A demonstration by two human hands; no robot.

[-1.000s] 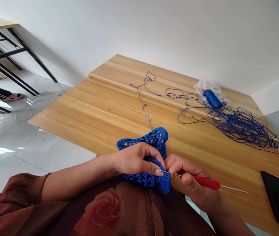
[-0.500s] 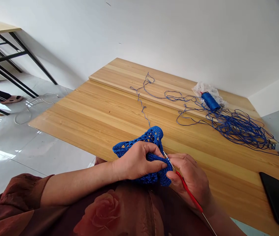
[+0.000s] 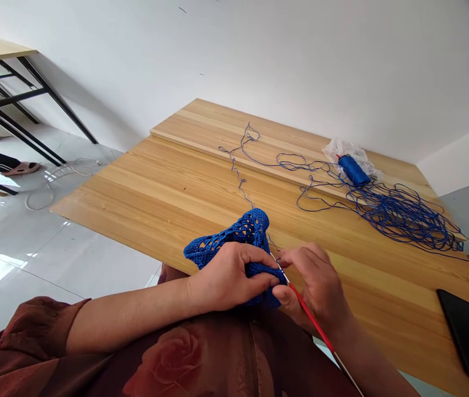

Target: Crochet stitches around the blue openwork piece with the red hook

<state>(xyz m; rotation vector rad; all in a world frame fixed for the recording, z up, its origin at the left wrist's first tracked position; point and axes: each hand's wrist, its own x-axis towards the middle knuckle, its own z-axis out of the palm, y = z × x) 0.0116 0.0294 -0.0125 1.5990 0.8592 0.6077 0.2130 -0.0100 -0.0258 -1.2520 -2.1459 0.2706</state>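
Observation:
My left hand (image 3: 230,275) is closed on a blue crocheted piece (image 3: 234,238) at the near edge of a wooden table (image 3: 168,193). Its thumb and fingers pinch the work near the stitches. My right hand (image 3: 317,286) grips a crochet hook with a red handle (image 3: 311,320). The hook's metal tip sits at the edge of the blue piece, between both hands. A blue thread runs from the piece across the table to a tangled heap of blue yarn (image 3: 400,215) and a blue spool (image 3: 353,170).
The spool lies on a clear plastic wrapper (image 3: 337,148) near the wall. A black phone (image 3: 466,336) lies at the table's right edge. A black metal-framed table (image 3: 6,82) stands at the far left over a glossy tiled floor.
The hook swung from lying flat to the right to pointing down toward me. Both hands and the blue piece shifted slightly up and left.

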